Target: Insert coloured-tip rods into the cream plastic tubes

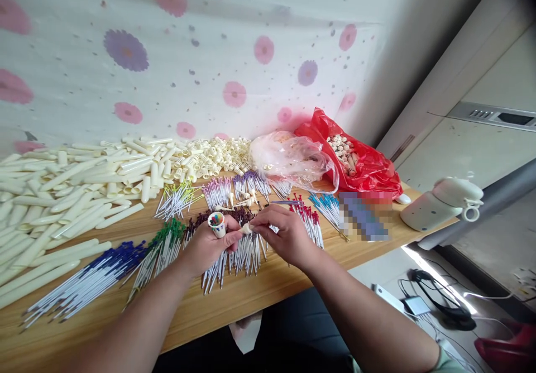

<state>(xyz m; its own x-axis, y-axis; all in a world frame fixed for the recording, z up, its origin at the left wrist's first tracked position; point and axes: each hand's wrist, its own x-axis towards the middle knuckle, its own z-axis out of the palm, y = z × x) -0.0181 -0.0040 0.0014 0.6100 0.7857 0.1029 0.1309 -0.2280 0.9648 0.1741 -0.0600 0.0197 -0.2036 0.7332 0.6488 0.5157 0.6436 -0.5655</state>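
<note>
Between the two sets of fingertips, in the head view, sits a small cream piece (pixel 246 229), pinched by the right hand (pixel 287 233); the left hand (pixel 209 247) is clasped around a white tube (pixel 216 225) with coloured tips inside, just behind its fingertips. The piece looks light, stiff and perhaps slippery, best taken by its sides.

Floral-printed wall covering (pixel 201 32): behind the wooden table (pixel 192 311). White unit (pixel 494 85), possibly an appliance: right of the table. Pale, light-streaked floor (pixel 377 275): below the table.
</note>
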